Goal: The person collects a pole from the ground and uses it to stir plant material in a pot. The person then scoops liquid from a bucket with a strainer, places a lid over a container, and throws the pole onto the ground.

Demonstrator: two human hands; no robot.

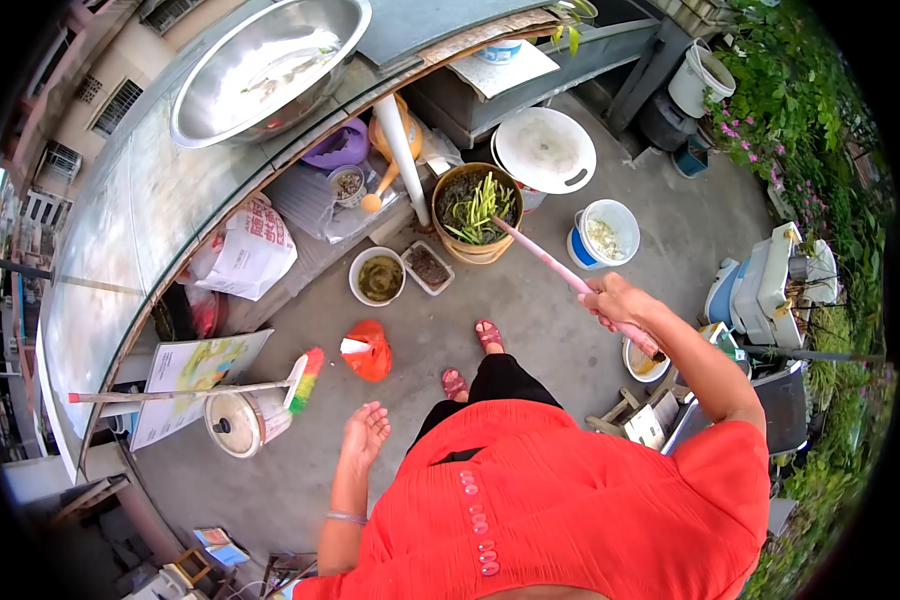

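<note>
My right hand (615,302) is closed around a long pink stick (550,260). The stick slants down to a yellow-brown bucket (475,252), its far end at the green stalks (478,208) that lie there on a dark, wet-looking mass. What the tip touches I cannot make out. My left hand (367,432) hangs open at my left side with nothing in it, nearest to a red plastic bag (368,352) on the ground.
Left of the bucket stand a white tub of murky liquid (378,278) and a tray of dark matter (428,268). A white lid (545,150) and a blue-white bucket (603,235) are to its right. A broom (298,382) leans beside a lidded pot (240,425).
</note>
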